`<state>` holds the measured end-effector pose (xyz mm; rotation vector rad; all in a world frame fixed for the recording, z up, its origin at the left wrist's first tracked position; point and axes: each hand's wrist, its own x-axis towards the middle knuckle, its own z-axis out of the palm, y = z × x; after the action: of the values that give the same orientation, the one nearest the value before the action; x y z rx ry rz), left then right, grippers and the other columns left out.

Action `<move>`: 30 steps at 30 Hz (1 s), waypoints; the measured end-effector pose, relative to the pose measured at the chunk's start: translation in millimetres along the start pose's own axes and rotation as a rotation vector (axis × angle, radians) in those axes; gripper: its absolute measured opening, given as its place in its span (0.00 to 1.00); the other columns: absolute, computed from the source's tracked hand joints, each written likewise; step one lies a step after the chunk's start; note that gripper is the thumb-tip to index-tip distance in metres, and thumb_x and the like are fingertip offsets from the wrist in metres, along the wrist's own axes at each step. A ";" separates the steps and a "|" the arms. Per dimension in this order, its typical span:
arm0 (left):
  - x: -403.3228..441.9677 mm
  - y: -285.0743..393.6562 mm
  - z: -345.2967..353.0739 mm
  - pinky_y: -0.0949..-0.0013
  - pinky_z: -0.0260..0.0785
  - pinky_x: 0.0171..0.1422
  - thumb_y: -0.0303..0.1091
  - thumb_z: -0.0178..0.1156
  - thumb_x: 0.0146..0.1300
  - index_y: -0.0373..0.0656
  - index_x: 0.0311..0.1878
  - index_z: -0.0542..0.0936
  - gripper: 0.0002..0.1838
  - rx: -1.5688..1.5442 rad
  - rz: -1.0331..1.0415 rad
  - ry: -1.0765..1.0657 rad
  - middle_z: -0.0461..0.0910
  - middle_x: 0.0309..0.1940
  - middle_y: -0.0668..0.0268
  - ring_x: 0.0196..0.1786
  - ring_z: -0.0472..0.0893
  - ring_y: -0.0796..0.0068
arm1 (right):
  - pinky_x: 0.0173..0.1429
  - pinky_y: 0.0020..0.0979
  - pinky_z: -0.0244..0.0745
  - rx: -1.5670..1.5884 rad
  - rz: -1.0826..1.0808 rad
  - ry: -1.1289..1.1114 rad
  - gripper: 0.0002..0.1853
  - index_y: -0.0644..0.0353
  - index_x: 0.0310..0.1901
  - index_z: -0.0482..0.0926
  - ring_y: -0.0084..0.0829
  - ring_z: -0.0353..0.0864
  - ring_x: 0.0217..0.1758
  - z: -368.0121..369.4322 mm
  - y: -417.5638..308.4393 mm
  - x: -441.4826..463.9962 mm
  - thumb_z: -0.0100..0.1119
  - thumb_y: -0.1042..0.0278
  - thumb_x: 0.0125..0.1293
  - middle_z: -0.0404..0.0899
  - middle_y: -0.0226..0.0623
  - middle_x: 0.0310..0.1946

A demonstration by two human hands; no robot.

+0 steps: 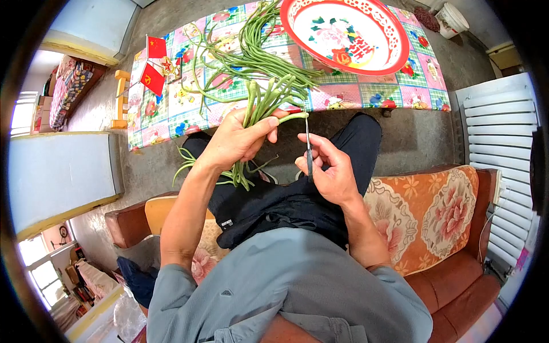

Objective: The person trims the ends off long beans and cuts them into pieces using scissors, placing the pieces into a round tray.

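Watched from afar over the head view. Left hand (237, 137) was closed round a bundle (264, 103) of long green beans, thumb pressed across the stalks, fingers curled underneath. The bundle stood just off the near edge of the table (423, 97), its upper ends reaching over the cloth, its tails (240, 177) hanging below the fist above the lap.

One bean (294, 116) jutted sideways past the thumb tip toward the right hand (331, 171). That hand had its fingers closed round the dark handle of a slim cutter (309, 150), fingertips showing just past it, metal tip up at the bean's end. I saw the cutter edge-on, so I could not tell scissors from a small knife, nor whether the metal had bitten.

More beans lay in a loose pile (257, 43) on the table; a red-rimmed basin (369, 71) sat to the right of them, and small flags (153, 80) stood at the left end.

My reading: trimming was in hand, at one bean's end. To my mind the next move called for a steady left grip, the bean held out, and a short cut well away from the left thumb.
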<state>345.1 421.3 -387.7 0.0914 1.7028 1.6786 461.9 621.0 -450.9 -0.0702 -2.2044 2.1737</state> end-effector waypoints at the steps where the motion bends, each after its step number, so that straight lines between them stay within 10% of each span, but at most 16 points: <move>1: 0.1 0.0 -0.1 0.79 0.52 0.15 0.37 0.59 0.75 0.36 0.62 0.79 0.18 0.000 0.000 0.000 0.79 0.30 0.69 0.14 0.65 0.88 | 0.27 0.18 0.57 -0.008 -0.003 -0.003 0.25 0.63 0.61 0.79 0.10 0.60 0.25 -0.5 -0.8 -0.1 0.73 0.73 0.62 0.69 0.19 0.26; 30: 5.2 5.6 5.8 0.78 0.52 0.15 0.39 0.59 0.75 0.34 0.61 0.77 0.20 0.005 -0.009 -0.050 0.78 0.28 0.70 0.13 0.64 0.87 | 0.27 0.17 0.56 0.045 -0.007 -0.017 0.22 0.65 0.60 0.79 0.09 0.61 0.25 -9.7 -5.7 -9.7 0.71 0.74 0.64 0.71 0.18 0.26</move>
<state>342.0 429.7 -384.3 0.1271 1.6679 1.6528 472.2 629.9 -445.0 -0.0419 -2.1600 2.2269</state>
